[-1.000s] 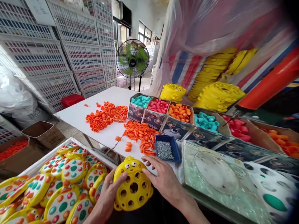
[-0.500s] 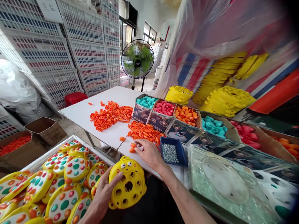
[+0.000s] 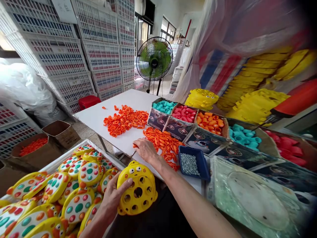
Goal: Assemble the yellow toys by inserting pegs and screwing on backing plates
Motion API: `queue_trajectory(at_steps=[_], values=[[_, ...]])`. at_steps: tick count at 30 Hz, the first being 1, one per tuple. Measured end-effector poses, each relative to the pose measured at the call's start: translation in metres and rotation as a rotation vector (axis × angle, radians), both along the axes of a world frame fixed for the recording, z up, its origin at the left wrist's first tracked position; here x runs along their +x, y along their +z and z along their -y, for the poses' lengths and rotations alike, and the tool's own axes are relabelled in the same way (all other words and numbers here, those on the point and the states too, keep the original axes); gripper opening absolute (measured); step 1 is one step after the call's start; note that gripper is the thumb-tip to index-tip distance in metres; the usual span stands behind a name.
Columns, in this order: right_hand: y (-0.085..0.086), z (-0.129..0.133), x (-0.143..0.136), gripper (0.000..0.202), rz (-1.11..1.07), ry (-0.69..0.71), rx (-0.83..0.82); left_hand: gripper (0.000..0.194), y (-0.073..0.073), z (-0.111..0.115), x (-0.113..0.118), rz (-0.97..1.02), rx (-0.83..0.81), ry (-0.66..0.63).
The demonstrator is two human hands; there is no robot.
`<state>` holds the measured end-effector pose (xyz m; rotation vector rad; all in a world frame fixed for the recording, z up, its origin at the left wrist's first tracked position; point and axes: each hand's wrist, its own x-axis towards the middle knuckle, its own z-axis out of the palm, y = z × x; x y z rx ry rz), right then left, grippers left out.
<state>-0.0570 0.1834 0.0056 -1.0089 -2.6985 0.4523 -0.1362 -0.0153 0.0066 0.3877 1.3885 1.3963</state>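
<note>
Dark printed cardboard boxes (image 3: 178,127) stand in a row along the right of the white surface (image 3: 119,99), their pictures clear but their lettering too small to read. Marks on the paper sheet (image 3: 63,10) fixed to the stacked white crates (image 3: 58,58), far left, are likewise unreadable, as is the hub label of the green-bladed fan (image 3: 154,59). From far to near right, the boxes hold teal caps (image 3: 163,106), pink caps (image 3: 184,113), orange caps (image 3: 210,123), then teal and pink again. Small silvery pieces (image 3: 189,164) fill part of a blue tray (image 3: 207,168). Orange pieces (image 3: 123,120) lie in two heaps on the surface. Near left, a white-rimmed bin (image 3: 87,141) is piled with yellow dotted toys (image 3: 90,173); beyond it, a carton (image 3: 54,155) holds more orange pieces.

The left hand (image 3: 111,200) is clamped on the left edge of a yellow toy shell (image 3: 144,192), near centre. The right hand (image 3: 146,150) curls at the surface's near edge, an orange piece (image 3: 134,145) by its fingertips; whether it grips anything cannot be told. Its forearm crosses before the surface, and a red tool (image 3: 298,99) partly blocks the yellow shells (image 3: 257,102) behind.
</note>
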Motion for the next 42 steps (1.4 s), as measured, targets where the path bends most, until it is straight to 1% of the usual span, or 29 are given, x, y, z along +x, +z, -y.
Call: queue_trajectory(at_steps=[6, 10, 13, 16, 19, 22, 27, 32, 35, 39, 42], values=[[-0.004, -0.002, -0.001, 0.025, 0.0, -0.013, 0.014, 0.065, 0.005, 0.001, 0.002, 0.083, 0.02, -0.009], [0.002, -0.004, 0.002, 0.026, -0.008, -0.035, 0.024, 0.071, 0.001, 0.0, 0.001, 0.081, 0.01, -0.013], [0.015, -0.017, 0.017, 0.033, -0.009, -0.092, 0.046, 0.074, -0.003, -0.002, -0.003, 0.088, -0.003, -0.01], [0.029, -0.036, 0.042, 0.035, 0.023, -0.176, 0.07, 0.068, -0.004, -0.003, -0.004, 0.09, -0.01, -0.011], [0.036, -0.051, 0.065, 0.033, 0.091, -0.24, 0.068, 0.065, -0.003, -0.004, -0.002, 0.097, -0.021, -0.003], [0.032, -0.055, 0.077, 0.034, 0.159, -0.251, 0.054, 0.069, -0.003, -0.005, 0.001, 0.111, -0.028, 0.004], [0.02, -0.051, 0.078, 0.039, 0.205, -0.222, 0.043, 0.07, -0.011, -0.004, -0.001, 0.118, -0.06, -0.008], [0.02, -0.052, 0.08, 0.04, 0.162, -0.222, 0.051, 0.063, -0.018, -0.002, -0.005, 0.098, -0.063, -0.034], [0.023, -0.053, 0.084, 0.032, 0.131, -0.232, 0.045, 0.066, -0.019, -0.003, -0.002, 0.119, -0.066, -0.022], [0.025, -0.058, 0.09, 0.01, 0.109, -0.255, 0.034, 0.072, -0.014, -0.006, 0.004, 0.147, -0.071, -0.009], [0.025, -0.063, 0.096, 0.009, 0.1, -0.291, 0.029, 0.075, -0.009, -0.006, 0.006, 0.146, -0.06, -0.004]])
